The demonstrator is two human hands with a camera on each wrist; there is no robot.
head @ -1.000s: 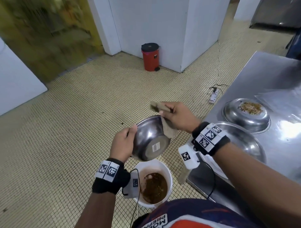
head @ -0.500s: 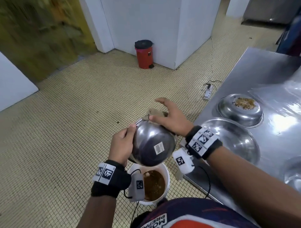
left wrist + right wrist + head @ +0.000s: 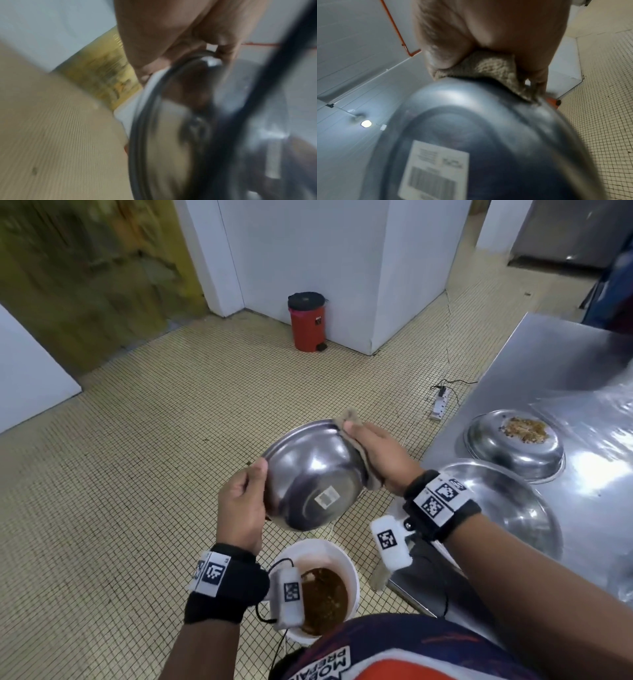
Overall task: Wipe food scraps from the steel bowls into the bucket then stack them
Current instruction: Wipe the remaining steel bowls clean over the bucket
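Steel bowl (image 3: 313,474), round, shiny, with a white barcode sticker on its base, is being held tilted in the air above a white plastic bucket (image 3: 349,573) of brown scraps that is standing on the tiled floor beside the counter's near-left corner. At its left rim the left hand (image 3: 241,505) is pinching the edge, thumb on the outside. At its right side the right hand (image 3: 375,457) is pressing a tan woven cloth (image 3: 489,67) against the outer wall with fingers laid fairly flat. Judging by this, the wiping step is underway on this bowl. Next it calls for setting the bowl on the large empty steel bowl (image 3: 507,501) at the steel counter's (image 3: 548,357) left edge, then taking the steel bowl with food scraps (image 3: 513,445) beyond it.
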